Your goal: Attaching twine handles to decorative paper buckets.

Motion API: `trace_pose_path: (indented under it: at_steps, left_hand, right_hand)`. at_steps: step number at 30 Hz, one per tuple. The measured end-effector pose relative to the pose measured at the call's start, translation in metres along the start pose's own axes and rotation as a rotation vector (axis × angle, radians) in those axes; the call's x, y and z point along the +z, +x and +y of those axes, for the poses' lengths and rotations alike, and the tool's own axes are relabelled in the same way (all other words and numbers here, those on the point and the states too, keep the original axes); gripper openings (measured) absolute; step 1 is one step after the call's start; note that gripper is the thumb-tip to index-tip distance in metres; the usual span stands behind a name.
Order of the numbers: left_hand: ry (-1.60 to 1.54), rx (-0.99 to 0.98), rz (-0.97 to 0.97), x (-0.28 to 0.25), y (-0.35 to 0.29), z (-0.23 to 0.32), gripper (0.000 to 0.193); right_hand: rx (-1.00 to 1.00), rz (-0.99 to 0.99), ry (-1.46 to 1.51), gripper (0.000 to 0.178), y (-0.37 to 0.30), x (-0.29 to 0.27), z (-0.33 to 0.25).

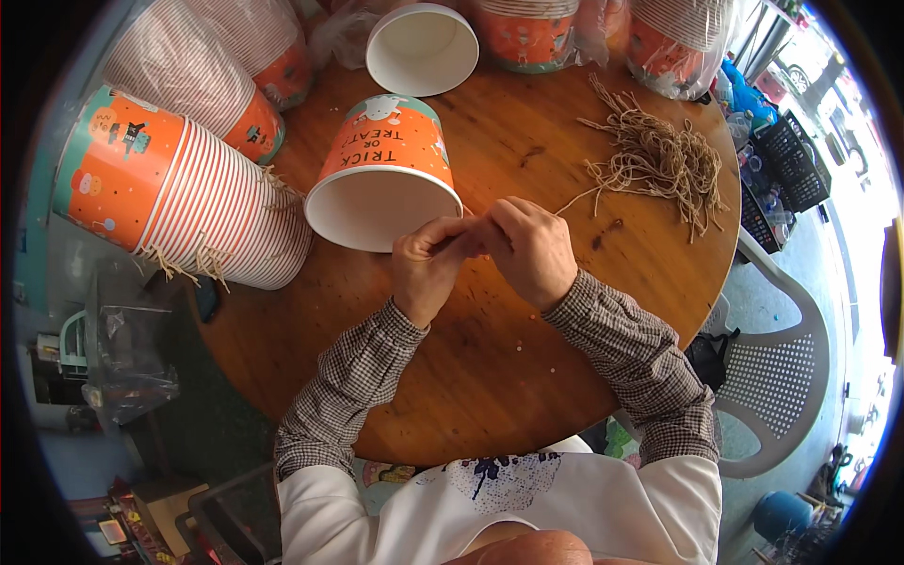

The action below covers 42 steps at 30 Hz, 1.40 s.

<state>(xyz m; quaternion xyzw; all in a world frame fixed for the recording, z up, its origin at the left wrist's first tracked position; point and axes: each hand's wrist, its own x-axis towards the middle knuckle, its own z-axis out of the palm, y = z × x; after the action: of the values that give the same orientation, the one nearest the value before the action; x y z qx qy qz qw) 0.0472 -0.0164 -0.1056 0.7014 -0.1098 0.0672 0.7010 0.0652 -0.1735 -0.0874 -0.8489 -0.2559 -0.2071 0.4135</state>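
Observation:
An orange paper bucket [400, 141] with a green band and a white rim lies on its side on the table, its mouth facing me. Close to the right edge of that rim, my left hand [428, 268] and my right hand [529, 250] meet with fingertips pinched together. A strand of tan twine [586, 196] runs from my right hand to a loose heap of twine [664, 160] on the right. Both hands are closed on the twine; their fingers hide the part between them.
A long nested stack of orange buckets [202, 193] lies at the left, twine ends hanging from it. Another white bucket [422, 52] stands open at the back, beside bagged stacks [678, 42]. Past the round wooden table [471, 395] are a plastic chair [777, 377] and a black crate [793, 160].

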Motion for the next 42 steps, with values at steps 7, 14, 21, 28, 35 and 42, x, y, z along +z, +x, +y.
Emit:
trace_pose_path:
  at_steps: [7, 14, 21, 28, 35, 42]
  left_hand:
    - [-0.254, -0.149, 0.068, -0.002, 0.001, 0.001, 0.013]
    - [-0.17, -0.078, 0.063, -0.002, 0.0, -0.003, 0.016]
    - [-0.197, 0.007, 0.103, -0.003, 0.001, -0.003, 0.013]
    - [-0.198, 0.053, 0.111, -0.002, 0.001, 0.001, 0.011]
    - [-0.16, 0.04, 0.109, -0.003, 0.0, 0.002, 0.01]
    - [0.132, 0.196, 0.077, -0.005, 0.0, -0.001, 0.008]
  right_hand:
    - [0.248, -0.042, 0.487, 0.018, 0.009, -0.015, 0.017]
    - [0.386, -0.139, 0.58, 0.017, 0.005, -0.006, 0.012]
    - [0.238, -0.096, 0.435, 0.01, 0.003, -0.003, 0.006]
    - [0.214, -0.107, 0.486, 0.01, 0.002, -0.002, 0.002]
    - [0.224, -0.075, 0.48, 0.009, 0.0, 0.0, 0.003]
    - [0.206, -0.107, 0.491, 0.009, 0.0, -0.004, 0.0]
